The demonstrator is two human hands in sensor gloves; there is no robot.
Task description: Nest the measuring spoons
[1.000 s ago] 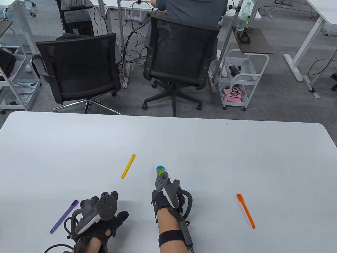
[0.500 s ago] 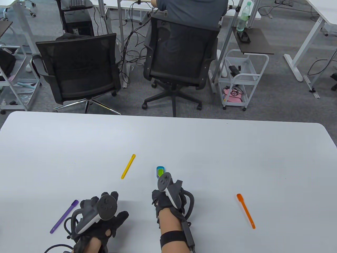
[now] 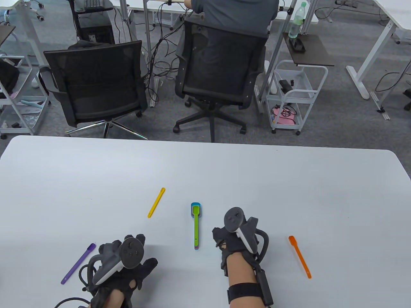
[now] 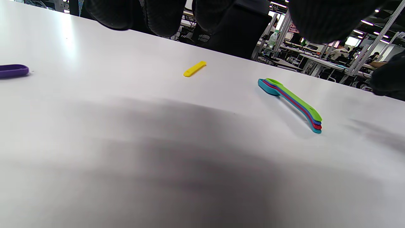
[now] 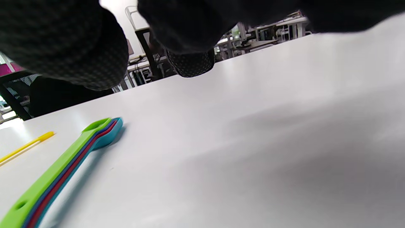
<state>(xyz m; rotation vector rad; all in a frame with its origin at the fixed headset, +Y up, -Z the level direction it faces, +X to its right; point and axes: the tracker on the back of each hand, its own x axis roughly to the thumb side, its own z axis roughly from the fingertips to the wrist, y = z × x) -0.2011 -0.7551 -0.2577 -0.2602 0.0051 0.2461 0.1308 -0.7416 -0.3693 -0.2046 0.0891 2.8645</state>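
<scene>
Neither grip holds anything: right hand [image 3: 236, 242] and left hand [image 3: 123, 266] rest loosely on the bench [image 3: 289, 186]; nested stack [image 3: 196, 226], green on top, lies between them; yellow spoon [image 3: 156, 202], purple spoon [image 3: 78, 263] and orange spoon [image 3: 300, 256] remain loose.

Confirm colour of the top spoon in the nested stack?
Green: the top spoon lies over blue, red and teal ones; clearest in the left wrist view.

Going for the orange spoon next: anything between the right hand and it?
Nothing visible. Bare table lies between the right hand and the orange spoon; the nested stack is on the hand's other side.
</scene>
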